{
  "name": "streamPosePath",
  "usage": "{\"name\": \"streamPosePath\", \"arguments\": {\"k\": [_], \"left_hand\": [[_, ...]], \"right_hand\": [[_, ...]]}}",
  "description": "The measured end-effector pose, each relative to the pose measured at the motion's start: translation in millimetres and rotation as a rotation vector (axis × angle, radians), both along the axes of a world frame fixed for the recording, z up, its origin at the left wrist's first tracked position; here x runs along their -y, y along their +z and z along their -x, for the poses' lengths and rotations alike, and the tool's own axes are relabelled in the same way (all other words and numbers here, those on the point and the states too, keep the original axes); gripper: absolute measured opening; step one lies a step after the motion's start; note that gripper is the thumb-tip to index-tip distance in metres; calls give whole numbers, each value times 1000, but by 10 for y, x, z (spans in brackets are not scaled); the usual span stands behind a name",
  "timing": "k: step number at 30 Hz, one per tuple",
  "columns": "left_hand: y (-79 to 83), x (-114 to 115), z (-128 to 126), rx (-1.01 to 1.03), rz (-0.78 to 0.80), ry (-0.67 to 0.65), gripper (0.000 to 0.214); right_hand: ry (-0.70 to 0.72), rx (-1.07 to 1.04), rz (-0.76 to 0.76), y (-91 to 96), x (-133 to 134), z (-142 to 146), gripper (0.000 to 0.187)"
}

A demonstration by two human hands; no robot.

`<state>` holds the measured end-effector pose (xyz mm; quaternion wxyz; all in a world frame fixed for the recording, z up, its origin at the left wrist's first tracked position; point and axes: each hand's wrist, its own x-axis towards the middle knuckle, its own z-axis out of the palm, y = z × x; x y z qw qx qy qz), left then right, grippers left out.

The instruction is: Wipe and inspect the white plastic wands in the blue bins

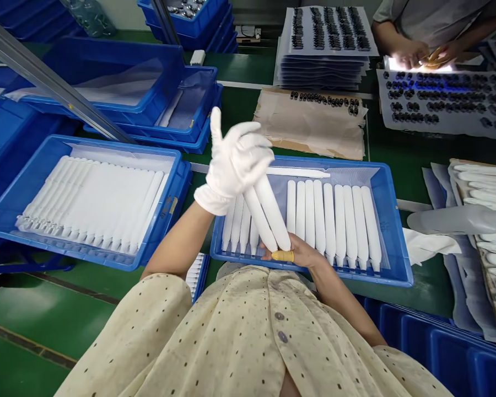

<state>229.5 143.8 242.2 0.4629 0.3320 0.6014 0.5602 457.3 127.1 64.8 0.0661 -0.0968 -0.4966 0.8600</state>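
My left hand, in a white cotton glove, is raised with its fingers spread apart and the thumb pointing up. My right hand, bare but for a yellow finger cot, has its fingers closed around the lower ends of two white tapered sticks, which slant up to just beneath the glove. They are above the near edge of a blue plastic tray holding a row of similar sticks, with a long thin white strip along its far edge. To my left, a second blue tray holds closely packed white pieces; a small label on its right wall is too small to read. Past the far edge of the green counter, a co-worker's hands work over a lit panel beside sheets of black parts.
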Motion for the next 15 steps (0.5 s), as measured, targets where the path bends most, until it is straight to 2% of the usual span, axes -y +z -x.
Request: {"name": "streamPosePath", "arguments": {"k": [2,4,7,10,13,15], "left_hand": [[36,-87,137,-59,-145,32,15],[-15,-128,186,-46,-297,70,13],[-205,-75,96,211,-395,31,53],[-433,108,-116,385,-315,-173,75],[-611,321,-314,408,-146,-339,73],[-667,413,-376,389,-76,-383,68]], "right_hand": [[23,-13,12,-32,35,-14,45],[30,-28,14,-72,71,-2,44],[11,-47,-1,-118,121,56,44],[-55,-77,26,-130,135,143,42],[-130,-115,46,-112,91,241,41],[-152,-130,38,-72,43,298,40]]}}
